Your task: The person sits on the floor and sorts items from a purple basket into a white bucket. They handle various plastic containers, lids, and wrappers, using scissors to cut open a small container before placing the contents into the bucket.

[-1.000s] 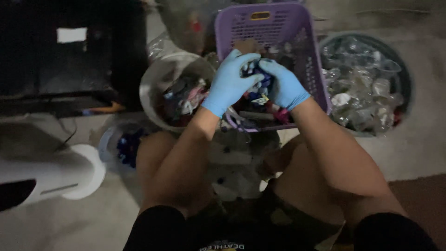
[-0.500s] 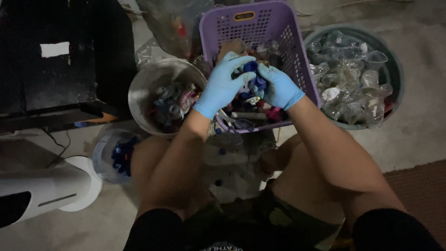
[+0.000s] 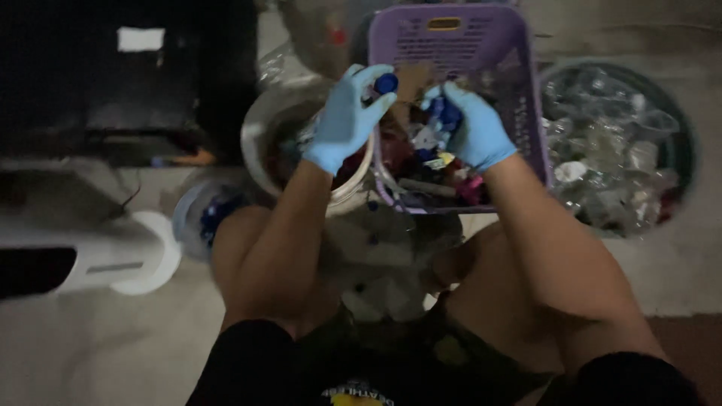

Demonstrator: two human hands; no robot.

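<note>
Nearby, white bucket [image 3: 259,139], purple basket [image 3: 519,90].

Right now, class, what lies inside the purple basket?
The purple basket holds a mixed heap of small items, blue caps among them. The left hand pinches one blue cap; the right hand covers part of the heap. Lower layers stay hidden.

From my feed, motion blur smears the purple basket [image 3: 519,83], so I can't tell its mixed contents apart. My right hand [image 3: 474,131] covers whatever it grips; only dark blue shows. The round tub of clear plastic [image 3: 677,162] is murky, and the basket's top rim is cut off.
</note>
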